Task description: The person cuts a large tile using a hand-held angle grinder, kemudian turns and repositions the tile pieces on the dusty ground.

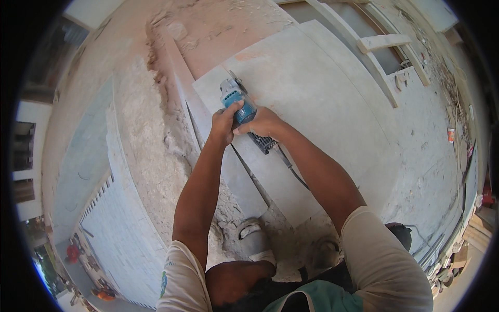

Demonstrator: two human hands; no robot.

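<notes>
Head view: from my remote seat I find the grinder [242, 106] over the big slab [332, 114], near its upper left edge, w/ disc [238, 83] end pointing away from the person. Progress I can judge only partly: a dark gap [253, 181] runs btw. the slab and the narrow strip [240, 190] on its left, so these two lie apart there, but I can't tell if this tool made it. Reddish dust [252, 55] lies on the slab beyond the disc, so I'd guess some grinding is done; no clear finished cut shows at the disc, so prob. some work is left. Whether the disc touches the slab or spins, I can't tell. Fingers: L hand [223, 123] is wrapped round the grinder from the left, thumb laid on the blue casing, other fingers mostly hidden. R hand [264, 124] holds the body from the right, more to the rear, thumb across the top; its fingertips are out of sight, so I can't confirm the exact grip. The cable [297, 175] leaves the rear end and goes under the R forearm.
</notes>
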